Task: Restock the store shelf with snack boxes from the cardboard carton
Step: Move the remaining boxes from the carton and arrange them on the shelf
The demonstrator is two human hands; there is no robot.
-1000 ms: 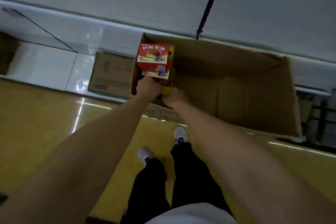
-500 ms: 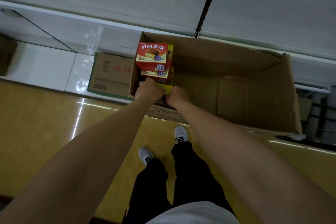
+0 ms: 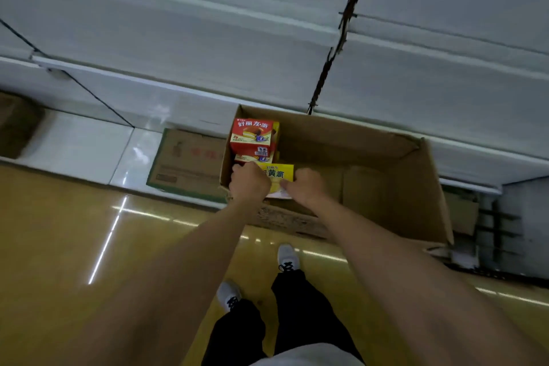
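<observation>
The carton (image 3: pixel 386 175) is matt brown corrugated cardboard (near edge rough, frayed). The snack boxes (image 3: pixel 252 140) are glossy printed card. The yellow floor (image 3: pixel 74 246) is smooth and reflective.

Single head-worn wide-angle view, steeply downward over outstretched arms onto the open carton (image 3: pixel 386 157) and floor (image 3: pixel 59 232) below.

Both hands were in the carton's (image 3: pixel 386 187) left end. Left hand (image 3: pixel 248 184) and right hand (image 3: pixel 303 186) gripped a yellow snack box (image 3: pixel 277 173) between them, at the near wall. Red snack box (image 3: pixel 252 140) stood just behind it. Second closed carton (image 3: pixel 187 162) sat left, touching.
</observation>
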